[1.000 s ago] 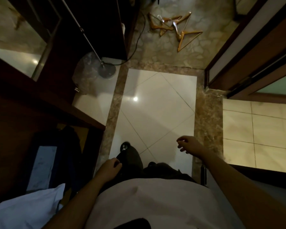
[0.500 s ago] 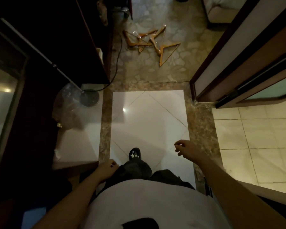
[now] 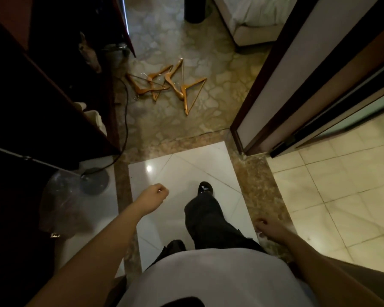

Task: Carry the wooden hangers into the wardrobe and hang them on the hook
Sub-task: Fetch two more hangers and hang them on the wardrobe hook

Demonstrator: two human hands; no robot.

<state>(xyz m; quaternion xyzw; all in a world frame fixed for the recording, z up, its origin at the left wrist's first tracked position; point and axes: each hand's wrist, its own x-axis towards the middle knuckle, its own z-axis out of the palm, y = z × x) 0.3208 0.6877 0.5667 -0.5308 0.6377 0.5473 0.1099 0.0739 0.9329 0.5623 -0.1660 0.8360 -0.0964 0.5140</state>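
Note:
Several wooden hangers (image 3: 166, 83) with metal hooks lie in a loose pile on the patterned stone floor ahead of me, just past the white tiles. My left hand (image 3: 153, 198) swings forward over the white tile, its fingers curled into a loose fist with nothing in it. My right hand (image 3: 267, 228) hangs low beside my right leg, fingers loosely apart and empty. Both hands are well short of the hangers. The dark wardrobe (image 3: 53, 89) stands along my left side.
A floor-lamp base (image 3: 94, 180) with a black cable and a clear plastic bag (image 3: 62, 207) sit at the wardrobe's foot on the left. A door frame (image 3: 275, 96) bounds the passage on the right. A bed corner (image 3: 253, 21) and a dark bin (image 3: 194, 8) lie beyond.
I have walked forward, so the hangers are nearer. My left hand has swung ahead and my right hand has dropped back beside my leg; my right foot has stepped forward.

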